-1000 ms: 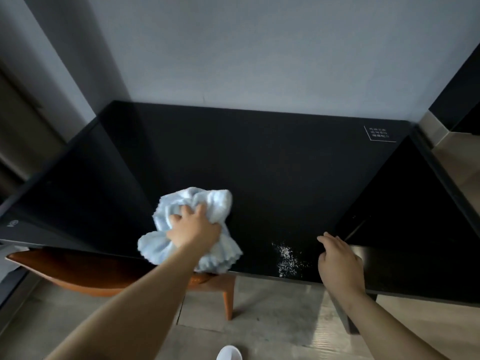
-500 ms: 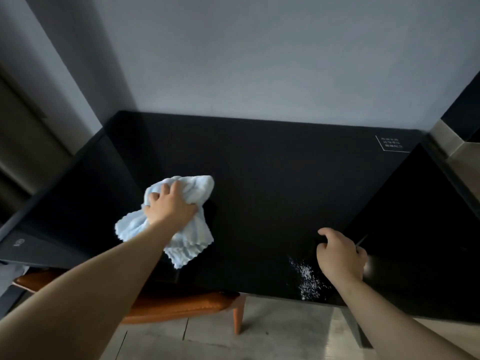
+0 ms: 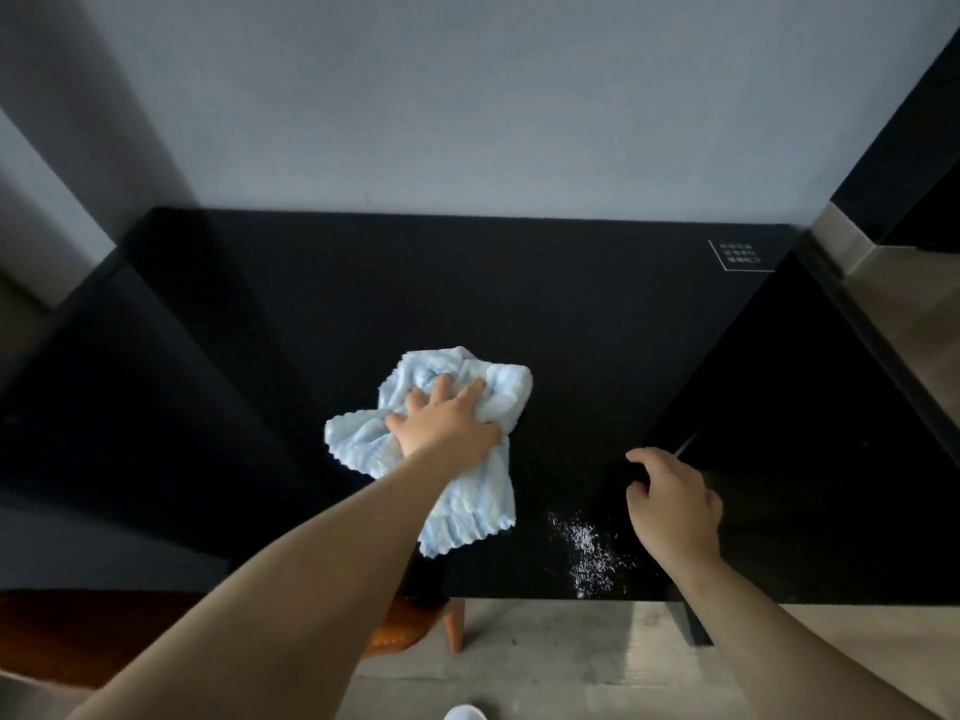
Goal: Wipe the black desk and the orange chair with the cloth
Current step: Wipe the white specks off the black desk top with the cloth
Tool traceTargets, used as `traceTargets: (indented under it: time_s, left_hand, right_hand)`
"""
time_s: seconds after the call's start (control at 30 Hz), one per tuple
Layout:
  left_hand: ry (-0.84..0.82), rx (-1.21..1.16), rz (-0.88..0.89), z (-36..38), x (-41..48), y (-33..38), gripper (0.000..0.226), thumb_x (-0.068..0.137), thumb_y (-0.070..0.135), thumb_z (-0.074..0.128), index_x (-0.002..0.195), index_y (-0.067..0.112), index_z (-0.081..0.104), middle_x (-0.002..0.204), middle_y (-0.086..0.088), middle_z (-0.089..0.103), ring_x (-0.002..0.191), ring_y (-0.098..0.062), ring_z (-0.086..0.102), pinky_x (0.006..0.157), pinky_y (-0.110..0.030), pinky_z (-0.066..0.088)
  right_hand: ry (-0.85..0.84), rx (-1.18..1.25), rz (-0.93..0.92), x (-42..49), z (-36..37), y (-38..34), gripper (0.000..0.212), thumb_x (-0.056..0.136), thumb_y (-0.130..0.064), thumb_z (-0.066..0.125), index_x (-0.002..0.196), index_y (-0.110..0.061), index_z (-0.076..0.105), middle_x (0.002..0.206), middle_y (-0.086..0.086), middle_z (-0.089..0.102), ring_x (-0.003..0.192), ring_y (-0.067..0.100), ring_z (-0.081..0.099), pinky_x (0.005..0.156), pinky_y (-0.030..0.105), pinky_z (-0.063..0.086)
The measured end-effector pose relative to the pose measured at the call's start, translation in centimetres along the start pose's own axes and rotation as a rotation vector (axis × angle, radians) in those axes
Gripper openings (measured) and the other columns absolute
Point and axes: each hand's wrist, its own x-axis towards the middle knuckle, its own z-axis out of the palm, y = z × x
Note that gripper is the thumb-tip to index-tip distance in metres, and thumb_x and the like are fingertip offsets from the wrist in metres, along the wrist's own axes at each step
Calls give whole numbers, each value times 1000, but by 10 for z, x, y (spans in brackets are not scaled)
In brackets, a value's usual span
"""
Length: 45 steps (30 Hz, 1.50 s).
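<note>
Blue cloth (image 3: 457,449) bunched under your left hand (image 3: 447,426), fingers gripping it on desk (image 3: 571,324). White crumbs (image 3: 589,556) lie right of cloth, nearer your right hand (image 3: 672,504), loosely curled, seemingly holding nothing. Chair (image 3: 405,631) below left forearm.

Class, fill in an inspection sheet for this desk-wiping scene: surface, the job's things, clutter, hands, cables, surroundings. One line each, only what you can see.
Surface: black desk, dark and glossy, with a small white printed label at its far right corner.
Job's things: light blue cloth bunched on the desk; orange chair partly tucked under the near edge.
Clutter: white powdery specks near the front edge, right of the cloth.
Hands: left hand grips the cloth; right hand loosely curled above the desk, holding nothing.
Cables: nothing seen.
Surroundings: grey wall behind; pale floor below.
</note>
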Motion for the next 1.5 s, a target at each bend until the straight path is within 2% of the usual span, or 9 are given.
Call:
traceTargets:
  time_s: [0.13,0.2,0.27,0.33,0.43,0.73,0.9,1.07,1.5]
  left_hand:
    - [-20,124,331,19,-33,30,58,83,48,51,136,56,29,149,15,25,134,-25,22,102,-43,26]
    - [-84,32,391,12,-34,24,51,82,41,55,129,53,42,142,15,37,130,-21,32,100,-38,31]
    - [-5,-67,297,-2,-27,7,51,78,38,60,126,48,47,134,11,44,123,-20,40,97,-40,36]
    - [98,-38,116,-15,-14,-17,59,77,41,60,130,49,37,139,9,33,124,-24,35,96,-46,36]
    - [-27,8,-100,-18,-6,-30,62,80,50,49,135,59,20,149,11,13,133,-30,22,98,-58,32]
    - [-44,192,449,35,-52,61,52,86,51,42,134,60,26,151,13,17,133,-28,19,96,-47,32]
    - [-66,179,428,41,-89,65,44,85,46,44,126,59,39,139,16,31,122,-24,28,90,-43,35]
    - [-45,136,331,62,-135,80,44,85,44,47,126,58,40,141,19,28,124,-22,28,90,-40,34]
    - [-38,29,194,94,-202,103,41,84,37,56,120,55,51,148,20,21,126,-23,27,100,-40,34]
  right_hand:
    - [6,60,-49,-3,-2,7,38,90,-7,51,126,-17,56,131,0,57,125,22,47,106,47,32]
    - [7,99,-52,-7,-4,11,38,90,-7,51,126,-16,56,129,1,58,124,22,48,105,48,34]
    - [33,126,-41,-12,-9,20,37,90,-7,51,126,-17,56,127,2,59,122,23,50,103,48,35]
    - [69,105,-7,-17,-13,29,38,90,-7,52,126,-17,56,126,2,60,121,24,50,103,47,34]
    - [100,31,75,-25,-17,43,40,89,-8,53,127,-18,55,129,0,57,125,22,46,104,46,29]
    - [49,97,57,-39,-27,77,39,90,-7,52,127,-18,54,129,0,56,123,20,48,104,45,38]
    - [-55,92,-71,-42,-33,92,41,92,-6,51,132,-17,50,143,1,44,135,17,36,111,39,31]
    - [-200,185,-183,-47,-46,109,44,95,-5,46,137,-18,45,151,-2,31,143,13,19,116,31,21]
    - [-336,96,-351,-45,-67,133,40,95,-4,44,132,-16,49,151,-1,33,143,13,19,115,31,22]
